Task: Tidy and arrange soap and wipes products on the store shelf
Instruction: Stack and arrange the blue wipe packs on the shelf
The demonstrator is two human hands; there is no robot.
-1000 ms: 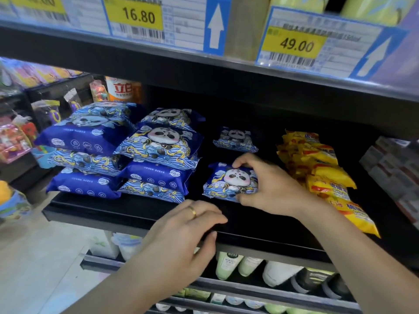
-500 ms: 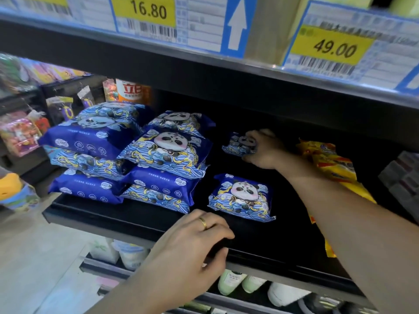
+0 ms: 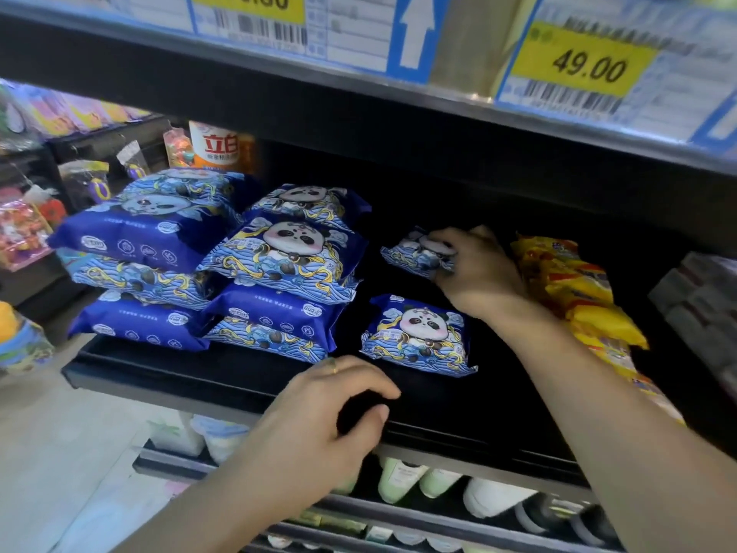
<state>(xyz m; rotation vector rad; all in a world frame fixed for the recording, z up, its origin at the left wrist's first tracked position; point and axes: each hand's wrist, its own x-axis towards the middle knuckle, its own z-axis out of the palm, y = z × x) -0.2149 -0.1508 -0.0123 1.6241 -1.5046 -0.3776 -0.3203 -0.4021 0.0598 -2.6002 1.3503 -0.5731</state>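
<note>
Blue panda-print wipes packs fill the left of a black shelf point(image 3: 223, 377). Two stacks stand there, a left stack point(image 3: 139, 249) and a middle stack point(image 3: 287, 269). A single small pack point(image 3: 418, 337) lies flat near the front. Further back lies another small pack point(image 3: 410, 255), and my right hand point(image 3: 478, 269) grips its right end with curled fingers. My left hand point(image 3: 319, 425) rests on the shelf's front lip, fingers and thumb curled over the edge.
Yellow packets point(image 3: 578, 289) run front to back along the right of the shelf, close to my right forearm. Grey boxes point(image 3: 702, 313) sit at far right. Price labels point(image 3: 578, 69) hang overhead. Pale bottles point(image 3: 402, 478) stand on the lower shelf.
My right hand left the front small pack, reached deeper into the shelf and took hold of the rear small pack. My left hand stayed on the shelf lip.
</note>
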